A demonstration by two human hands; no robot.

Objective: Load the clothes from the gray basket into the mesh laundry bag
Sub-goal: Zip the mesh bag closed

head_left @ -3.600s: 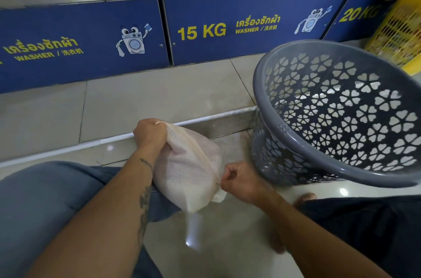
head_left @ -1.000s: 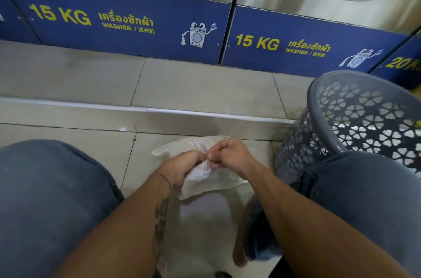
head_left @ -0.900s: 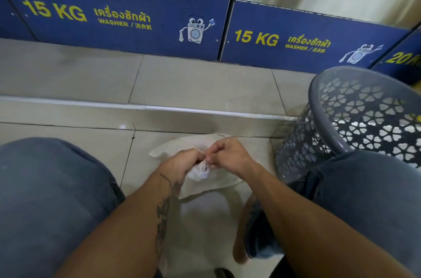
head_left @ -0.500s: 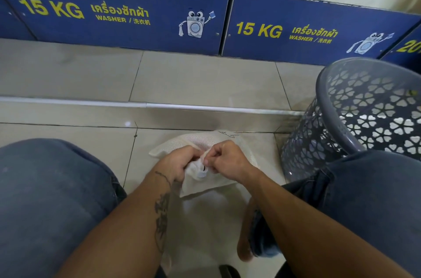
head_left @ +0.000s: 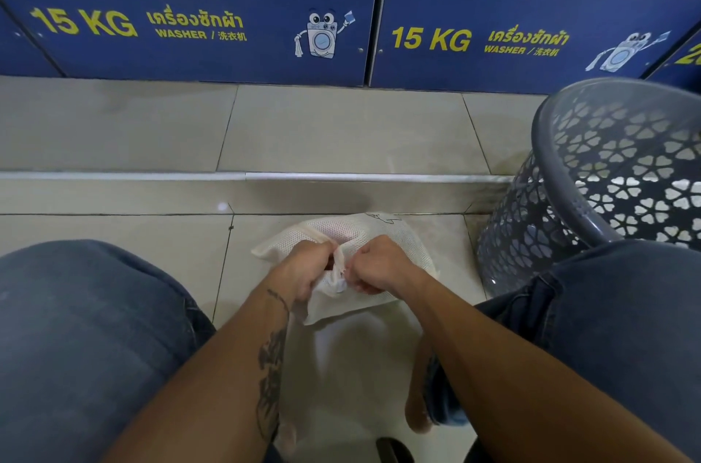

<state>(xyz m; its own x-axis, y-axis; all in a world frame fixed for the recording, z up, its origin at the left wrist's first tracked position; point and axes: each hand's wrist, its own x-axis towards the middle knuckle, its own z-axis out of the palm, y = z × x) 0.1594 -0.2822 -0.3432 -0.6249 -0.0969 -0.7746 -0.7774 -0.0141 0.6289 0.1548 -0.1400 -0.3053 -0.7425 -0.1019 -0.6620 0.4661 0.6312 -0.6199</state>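
Note:
The cream mesh laundry bag lies bulging on the floor tiles between my knees, with something pinkish showing through the mesh. My left hand and my right hand are side by side at its near end, both closed on the gathered neck of the bag, where a small white cord stopper shows between them. The gray basket with flower-shaped holes stands tilted at the right, beside my right knee; no clothes show in the part of its inside that I see.
A low tiled step with a metal edge strip runs across just beyond the bag. Behind it stand washers with blue "15 KG" panels. My jeans-clad knees flank the bag on both sides.
The right hand came from the bag's side to its neck, next to the left hand. Over the last second both hands stayed there, working the gathered mesh. The view shifted left.

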